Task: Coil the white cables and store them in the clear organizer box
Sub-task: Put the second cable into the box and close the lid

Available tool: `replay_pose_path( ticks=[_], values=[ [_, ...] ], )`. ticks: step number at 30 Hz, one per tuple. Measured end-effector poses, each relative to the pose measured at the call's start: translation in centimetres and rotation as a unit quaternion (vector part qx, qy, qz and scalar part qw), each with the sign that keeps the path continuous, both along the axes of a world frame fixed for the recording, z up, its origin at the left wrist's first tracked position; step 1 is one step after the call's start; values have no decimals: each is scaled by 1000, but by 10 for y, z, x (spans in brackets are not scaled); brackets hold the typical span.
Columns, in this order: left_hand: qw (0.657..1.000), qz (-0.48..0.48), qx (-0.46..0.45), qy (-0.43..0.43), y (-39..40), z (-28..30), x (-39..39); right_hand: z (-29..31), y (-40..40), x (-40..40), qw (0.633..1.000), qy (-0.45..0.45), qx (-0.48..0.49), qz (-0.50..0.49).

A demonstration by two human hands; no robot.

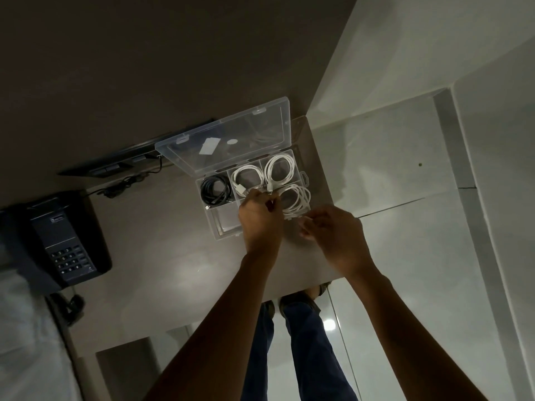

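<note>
A clear organizer box [224, 230] lies on the desk with its lid [225, 137] tilted open at the back. One back compartment holds a coiled black cable [215, 189]. Two others hold coiled white cables [247, 176] [280, 168]. A third white coil [296, 199] sits in the front right compartment. My left hand [260, 218] is over the box's middle, fingers curled on that coil's left side. My right hand [335, 233] is at the box's front right corner and pinches the cable's end near the plug.
A dark desk phone [65, 241] stands at the left. Thin black wires [124, 183] trail along the back edge below a dark panel [115, 163]. The desk's right edge runs just past the box, with pale floor tiles [405, 227] beyond. My legs show below the front edge.
</note>
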State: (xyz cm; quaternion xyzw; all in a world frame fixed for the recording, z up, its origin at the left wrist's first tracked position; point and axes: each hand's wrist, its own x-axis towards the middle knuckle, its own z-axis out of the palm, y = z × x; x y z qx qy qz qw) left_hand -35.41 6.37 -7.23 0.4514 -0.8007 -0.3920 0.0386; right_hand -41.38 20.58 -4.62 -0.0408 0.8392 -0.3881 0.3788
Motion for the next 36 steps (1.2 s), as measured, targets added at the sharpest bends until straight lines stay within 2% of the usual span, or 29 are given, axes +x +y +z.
replay_pose_path(
  ticks=[4, 6, 12, 17, 21, 26, 29, 32, 36],
  values=[
    [999, 33, 37, 8, -3, -3, 1, -2, -6, -7, 984, 172, -28, 31],
    [999, 32, 38, 10, -3, -5, 3, -7, -14, -12, 975, 217, -39, 26],
    [998, 19, 56, 36, -3, -15, 13, -21, -28, -24, 982, 179, -47, -44],
    [995, -9, 91, 44, -2, -14, 23, -32, -32, -19, 970, 243, -24, -13],
    [995, -58, 71, 33, -4, -11, 29, -36, -31, -13, 967, 256, 5, -20],
    [993, -103, 56, 25, -7, -8, 29, -33, -26, -8, 954, 298, -29, -35],
    [993, -112, 34, 17, -9, -6, 27, -34, -24, -8, 956, 286, -51, -49],
    [989, -144, 12, 20, -10, -6, 27, -36, -21, -9, 960, 272, -64, -31],
    [987, -157, 7, 35, -7, -4, 31, -36, -21, -12, 953, 300, -47, 18]
  ],
)
